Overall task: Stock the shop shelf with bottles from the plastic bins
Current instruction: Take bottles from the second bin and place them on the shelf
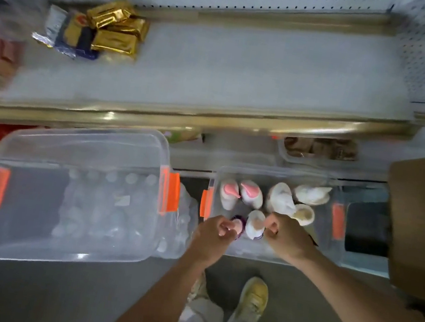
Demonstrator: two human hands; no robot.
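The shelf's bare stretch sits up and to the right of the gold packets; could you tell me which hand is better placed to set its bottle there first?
Probably the right hand: it grips the white bottle and lies nearer the shelf's bare right stretch. The left hand holds the purple bottle.

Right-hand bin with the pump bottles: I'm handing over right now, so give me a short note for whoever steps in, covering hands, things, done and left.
Left hand: grips the pink-capped bottle at the bin's near edge.
Right hand: curled at the white pump bottle beside it; whether it actually grips is unclear.
Right bin: also holds two pink-pump bottles and about three cream-topped ones, none lifted out.
Left bin: clear, with pale bottles seen blurred through it.
Shelf: gold packets at its left end; no bottles on it.
Done: nothing stocked on this shelf.
Left: lift both bottles onto the shelf, then the rest.
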